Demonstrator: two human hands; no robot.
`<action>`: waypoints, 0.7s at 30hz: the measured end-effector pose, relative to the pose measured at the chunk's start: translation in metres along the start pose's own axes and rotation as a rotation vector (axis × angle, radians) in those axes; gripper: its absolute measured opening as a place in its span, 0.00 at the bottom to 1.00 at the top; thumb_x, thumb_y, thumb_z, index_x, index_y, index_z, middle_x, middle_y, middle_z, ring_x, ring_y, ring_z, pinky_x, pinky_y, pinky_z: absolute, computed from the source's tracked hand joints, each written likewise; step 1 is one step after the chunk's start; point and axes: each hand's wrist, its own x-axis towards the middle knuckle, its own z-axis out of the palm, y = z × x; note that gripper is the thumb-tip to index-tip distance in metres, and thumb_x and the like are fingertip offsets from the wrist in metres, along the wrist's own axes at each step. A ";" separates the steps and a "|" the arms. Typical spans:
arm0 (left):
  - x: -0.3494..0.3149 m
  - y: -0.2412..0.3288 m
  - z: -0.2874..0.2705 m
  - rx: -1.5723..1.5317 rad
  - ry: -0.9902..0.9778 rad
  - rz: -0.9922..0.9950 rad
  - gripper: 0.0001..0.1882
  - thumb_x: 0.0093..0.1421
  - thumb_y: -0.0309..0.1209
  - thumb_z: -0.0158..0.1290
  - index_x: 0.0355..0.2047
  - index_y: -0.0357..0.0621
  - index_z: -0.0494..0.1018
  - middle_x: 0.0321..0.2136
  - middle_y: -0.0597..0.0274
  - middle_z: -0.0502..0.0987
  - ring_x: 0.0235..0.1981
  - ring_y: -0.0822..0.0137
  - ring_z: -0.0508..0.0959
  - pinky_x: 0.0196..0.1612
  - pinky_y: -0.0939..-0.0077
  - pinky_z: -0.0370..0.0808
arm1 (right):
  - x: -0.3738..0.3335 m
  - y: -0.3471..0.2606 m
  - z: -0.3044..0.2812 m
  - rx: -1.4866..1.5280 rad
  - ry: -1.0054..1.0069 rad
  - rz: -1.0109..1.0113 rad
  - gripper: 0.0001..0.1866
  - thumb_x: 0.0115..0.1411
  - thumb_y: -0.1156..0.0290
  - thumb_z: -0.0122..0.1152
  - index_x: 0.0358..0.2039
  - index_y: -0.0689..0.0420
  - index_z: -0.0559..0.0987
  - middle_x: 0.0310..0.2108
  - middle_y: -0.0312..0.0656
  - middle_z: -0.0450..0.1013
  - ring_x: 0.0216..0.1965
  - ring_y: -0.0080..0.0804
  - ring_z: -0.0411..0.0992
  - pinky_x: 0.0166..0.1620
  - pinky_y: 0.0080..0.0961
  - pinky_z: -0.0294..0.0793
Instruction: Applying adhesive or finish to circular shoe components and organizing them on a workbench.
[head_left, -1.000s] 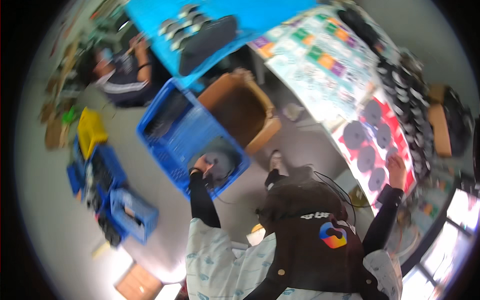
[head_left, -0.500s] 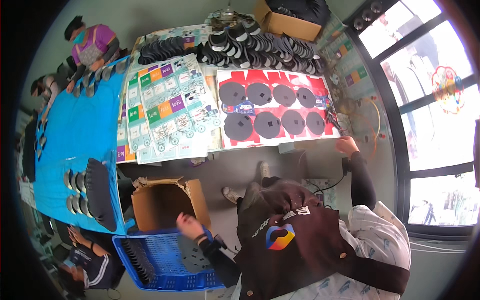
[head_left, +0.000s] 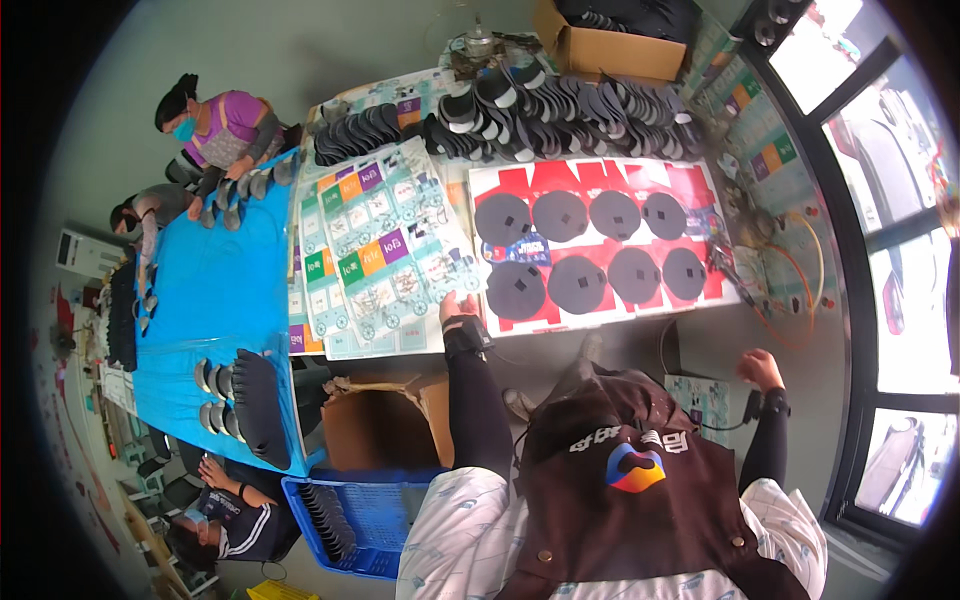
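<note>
Dark grey discs [head_left: 576, 285], right of centre: eight, in two rows of four. Wearer's hands: two; left hand [head_left: 459, 306] at centre, right hand [head_left: 763, 369] at right. Co-workers [head_left: 240, 115]: three visible; two upper left, one lower left. Cardboard boxes [head_left: 616, 55]: two; one at top, one left of centre, lower half. Blue crate [head_left: 380, 505], lower left: one. Curved black pieces [head_left: 530, 108], top centre: overlapping; count not determinable.

discs [head_left: 577, 284]: on sheet [head_left: 708, 182] | papers [head_left: 388, 262]: left of discs | stacked pieces [head_left: 570, 108]: behind discs
</note>
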 end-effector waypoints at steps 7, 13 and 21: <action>0.013 0.027 -0.012 0.139 -0.043 0.290 0.08 0.63 0.34 0.52 0.27 0.48 0.70 0.21 0.66 0.71 0.16 0.70 0.70 0.16 0.77 0.64 | 0.091 -0.019 -0.028 0.038 -0.028 0.040 0.11 0.64 0.67 0.57 0.42 0.62 0.77 0.27 0.41 0.79 0.25 0.29 0.78 0.27 0.24 0.76; -0.030 0.076 -0.092 1.221 0.476 0.516 0.30 0.66 0.45 0.48 0.11 0.38 0.68 0.07 0.59 0.69 0.09 0.66 0.71 0.11 0.70 0.63 | 0.153 -0.048 -0.028 0.002 -0.002 -0.058 0.10 0.65 0.68 0.56 0.40 0.62 0.77 0.25 0.39 0.76 0.23 0.26 0.75 0.25 0.22 0.73; -0.015 0.074 -0.106 1.547 0.470 1.177 0.28 0.62 0.45 0.61 0.50 0.33 0.71 0.40 0.48 0.79 0.34 0.53 0.80 0.43 0.59 0.77 | 0.143 -0.106 0.046 -0.188 -0.163 -0.026 0.10 0.64 0.69 0.57 0.36 0.64 0.79 0.26 0.40 0.79 0.25 0.26 0.78 0.30 0.22 0.77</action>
